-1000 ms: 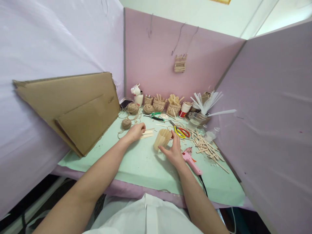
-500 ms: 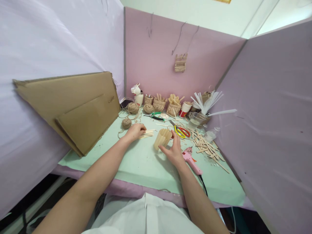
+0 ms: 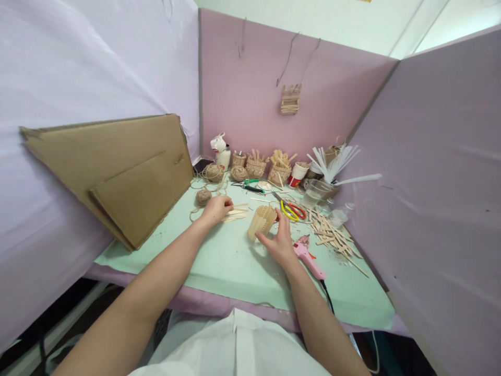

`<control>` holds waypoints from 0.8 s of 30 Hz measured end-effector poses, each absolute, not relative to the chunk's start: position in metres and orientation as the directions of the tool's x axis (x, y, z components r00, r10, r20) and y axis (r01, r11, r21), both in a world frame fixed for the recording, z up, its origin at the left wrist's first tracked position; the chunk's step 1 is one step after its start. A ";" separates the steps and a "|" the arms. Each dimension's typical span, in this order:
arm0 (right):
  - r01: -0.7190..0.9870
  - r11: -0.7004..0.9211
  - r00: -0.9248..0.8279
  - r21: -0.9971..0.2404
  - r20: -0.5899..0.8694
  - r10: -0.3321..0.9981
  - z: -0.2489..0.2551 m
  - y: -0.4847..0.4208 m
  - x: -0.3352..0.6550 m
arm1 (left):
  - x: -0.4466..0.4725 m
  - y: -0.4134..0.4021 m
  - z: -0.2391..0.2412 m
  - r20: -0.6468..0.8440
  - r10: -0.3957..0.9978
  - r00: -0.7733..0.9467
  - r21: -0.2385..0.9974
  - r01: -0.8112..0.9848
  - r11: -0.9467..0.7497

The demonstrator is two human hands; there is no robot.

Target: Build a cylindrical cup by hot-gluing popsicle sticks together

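Observation:
A small cup (image 3: pixel 261 221) built of pale wooden sticks lies tilted on the green mat (image 3: pixel 227 261). My right hand (image 3: pixel 278 241) holds it from the right, thumb and fingers curled round its side. My left hand (image 3: pixel 216 209) rests with bent fingers on a little pile of loose flat sticks (image 3: pixel 236 213) just left of the cup; its fingers pinch at the sticks.
A pink glue gun (image 3: pixel 309 259) lies right of my right hand, with scattered stick offcuts (image 3: pixel 332 233) and yellow-red scissors (image 3: pixel 291 210) beyond. Twine balls (image 3: pixel 203 197), green pliers (image 3: pixel 247 185), woven baskets (image 3: pixel 278 174) and cups line the back. Cardboard sheets (image 3: pixel 129 177) lean at left.
Almost nothing: my left hand has shifted slightly on the loose sticks, and the view has tipped a little. My right hand keeps its hold on the stick cup.

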State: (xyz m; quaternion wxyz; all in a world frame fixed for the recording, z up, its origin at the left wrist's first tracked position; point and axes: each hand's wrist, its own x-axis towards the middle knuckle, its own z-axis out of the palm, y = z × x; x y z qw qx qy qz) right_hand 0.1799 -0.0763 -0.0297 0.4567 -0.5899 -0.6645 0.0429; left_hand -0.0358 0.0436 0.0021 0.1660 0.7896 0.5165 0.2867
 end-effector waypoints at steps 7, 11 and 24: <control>0.722 0.293 0.133 -0.627 0.542 0.830 -0.028 -0.078 0.178 | -0.038 0.043 0.005 0.340 0.914 0.220 0.649 0.649 -0.397; 0.675 0.337 0.189 -0.657 0.595 0.781 -0.022 -0.080 0.177 | -0.036 0.036 0.014 0.287 0.932 0.221 0.843 0.403 -0.355; 0.250 0.424 0.062 -0.870 0.452 0.890 0.027 -0.126 0.154 | -0.025 -0.015 0.027 0.008 0.272 0.962 0.997 -0.030 0.077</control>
